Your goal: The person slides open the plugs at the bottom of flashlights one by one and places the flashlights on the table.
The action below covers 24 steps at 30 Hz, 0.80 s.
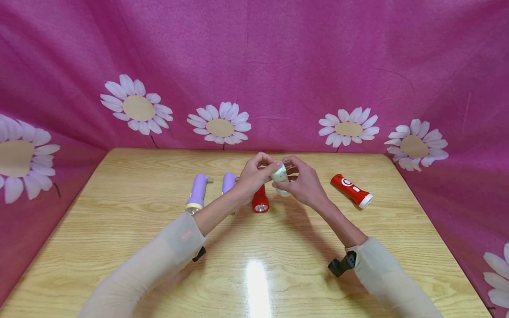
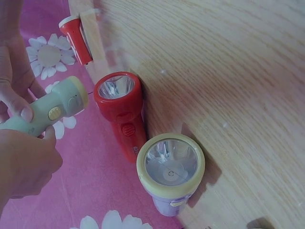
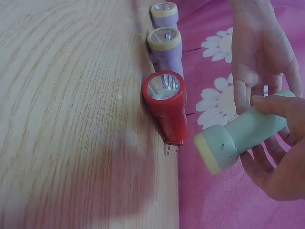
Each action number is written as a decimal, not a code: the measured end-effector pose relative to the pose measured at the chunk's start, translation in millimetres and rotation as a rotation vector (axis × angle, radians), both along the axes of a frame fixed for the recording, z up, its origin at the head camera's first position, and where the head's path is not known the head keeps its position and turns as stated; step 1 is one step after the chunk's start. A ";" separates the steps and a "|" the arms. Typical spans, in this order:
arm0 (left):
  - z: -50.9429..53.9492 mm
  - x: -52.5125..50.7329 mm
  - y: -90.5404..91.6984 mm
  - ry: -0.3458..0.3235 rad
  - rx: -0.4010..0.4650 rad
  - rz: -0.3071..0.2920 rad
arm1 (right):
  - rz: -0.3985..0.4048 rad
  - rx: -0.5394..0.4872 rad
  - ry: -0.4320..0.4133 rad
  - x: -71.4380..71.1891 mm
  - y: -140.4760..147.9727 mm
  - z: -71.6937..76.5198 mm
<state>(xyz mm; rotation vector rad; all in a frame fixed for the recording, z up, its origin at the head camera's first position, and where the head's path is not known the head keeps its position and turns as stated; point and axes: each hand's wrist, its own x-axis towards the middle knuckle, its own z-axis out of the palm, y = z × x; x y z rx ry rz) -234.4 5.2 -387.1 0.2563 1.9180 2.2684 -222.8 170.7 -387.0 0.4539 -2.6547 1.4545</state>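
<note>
A pale green flashlight (image 1: 280, 175) with a cream head rim is held in the air above the table, its head towards the person. My right hand (image 1: 305, 182) grips its body, thumb on the near side and fingers behind, as the right wrist view shows. With thumb and fingers, my left hand (image 1: 254, 176) pinches the tail end. The left wrist view shows a round cream switch (image 2: 55, 113) on the flashlight's body. Just below the hands lies a red flashlight (image 1: 260, 204), lens facing the person; metal prongs (image 3: 171, 149) stick out of its tail.
Two purple flashlights (image 1: 199, 189) with cream rims lie left of the red one, the second partly behind the left forearm. Another red flashlight (image 1: 351, 191) with a white rim lies at the right. A pink daisy-print curtain (image 1: 278, 88) surrounds the wooden table (image 1: 302, 282).
</note>
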 end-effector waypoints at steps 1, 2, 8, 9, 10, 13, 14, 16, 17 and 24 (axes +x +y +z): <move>0.1 0.2 0.0 0.000 0.002 0.000 | 0.001 -0.005 -0.003 0.0 -0.2 0.1; -0.1 0.1 0.1 -0.001 0.005 0.001 | 0.003 -0.010 -0.005 -0.1 -0.3 0.1; 0.3 1.4 0.7 -0.032 0.023 0.012 | 0.022 -0.042 -0.015 -1.2 -0.4 -0.1; 0.5 1.7 0.8 -0.038 0.029 0.012 | 0.023 -0.046 -0.020 -1.2 -0.3 0.0; 0.6 2.0 0.8 -0.043 0.035 0.011 | 0.024 -0.049 -0.026 -1.1 -0.3 0.2; 0.3 2.4 0.4 -0.045 0.054 -0.001 | 0.025 -0.054 -0.045 -0.5 -0.2 1.6; 0.2 2.6 0.1 -0.044 0.060 -0.007 | 0.025 -0.057 -0.050 -0.2 -0.2 2.4; 0.1 2.7 -0.3 -0.040 0.071 -0.020 | 0.026 -0.060 -0.054 -0.6 0.3 2.1; -0.1 2.7 -0.6 -0.041 0.077 -0.028 | 0.026 -0.063 -0.056 -0.9 0.4 2.3; -0.7 2.8 -3.3 -0.009 -0.016 -0.069 | 0.005 -0.078 -0.065 -2.4 3.2 1.4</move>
